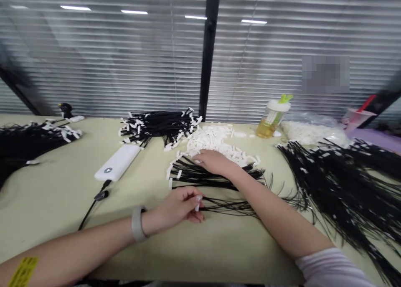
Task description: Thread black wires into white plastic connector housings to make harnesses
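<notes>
Behind the table, gray blinds [134, 61] fill the whole back of the room, and bright strips [134, 12] shine on them. The table [69, 212] is pale, yellow-green and flat. A huge heap of black cords [341, 182] lies on the right, a dark heap [21, 143] on the left, and a stack [156, 126] at the back, maybe to keep them out of the way. Near the middle, a row of cords [200, 177] lies with its white ends to the left, perhaps so they don't tangle. Right behind it sits a pile of white bits [209, 138], likely put there for easy reaching. The drink jar [267, 122] stands far back, probably so nobody bumps it. The right hand [216, 161] bends over the row, beside the pile; I can't tell if it holds anything. The left hand [184, 205] pinches one tiny white tip [197, 207], maybe to keep it steady, and loose cords [232, 206] stretch right from there.
</notes>
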`<action>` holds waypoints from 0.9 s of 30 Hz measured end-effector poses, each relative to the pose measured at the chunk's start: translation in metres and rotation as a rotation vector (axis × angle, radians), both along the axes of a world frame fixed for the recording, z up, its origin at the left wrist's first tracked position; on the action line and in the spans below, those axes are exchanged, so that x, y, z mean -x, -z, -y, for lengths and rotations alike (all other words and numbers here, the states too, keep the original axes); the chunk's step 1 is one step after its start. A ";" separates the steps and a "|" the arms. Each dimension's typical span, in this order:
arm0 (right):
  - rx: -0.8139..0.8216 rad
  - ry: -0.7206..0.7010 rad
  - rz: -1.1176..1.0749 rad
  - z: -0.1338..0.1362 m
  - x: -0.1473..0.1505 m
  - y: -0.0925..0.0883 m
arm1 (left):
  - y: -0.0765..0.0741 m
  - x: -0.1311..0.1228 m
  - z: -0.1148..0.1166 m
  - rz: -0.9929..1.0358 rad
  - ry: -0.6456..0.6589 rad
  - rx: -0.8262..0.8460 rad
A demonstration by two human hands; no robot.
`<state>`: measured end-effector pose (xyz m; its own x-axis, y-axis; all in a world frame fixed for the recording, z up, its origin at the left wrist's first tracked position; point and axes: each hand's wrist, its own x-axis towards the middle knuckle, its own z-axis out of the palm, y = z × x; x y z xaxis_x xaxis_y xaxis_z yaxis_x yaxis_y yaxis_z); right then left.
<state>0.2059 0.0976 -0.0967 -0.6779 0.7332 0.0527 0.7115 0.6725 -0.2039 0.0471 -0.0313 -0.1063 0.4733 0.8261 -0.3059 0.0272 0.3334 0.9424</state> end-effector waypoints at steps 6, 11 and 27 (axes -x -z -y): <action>0.009 0.038 -0.264 -0.004 0.001 -0.009 | -0.003 -0.005 0.004 -0.017 -0.051 -0.043; 0.044 0.166 -0.694 0.020 -0.011 -0.050 | -0.006 -0.011 0.008 -0.074 -0.107 -0.053; 0.414 0.288 -1.056 0.104 -0.014 -0.016 | -0.001 -0.012 0.014 -0.087 -0.106 -0.139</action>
<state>0.2203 -0.0066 -0.0805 -0.2464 0.9457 0.2120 0.1731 0.2582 -0.9505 0.0590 -0.0452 -0.1057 0.3582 0.9070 -0.2214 0.0823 0.2056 0.9752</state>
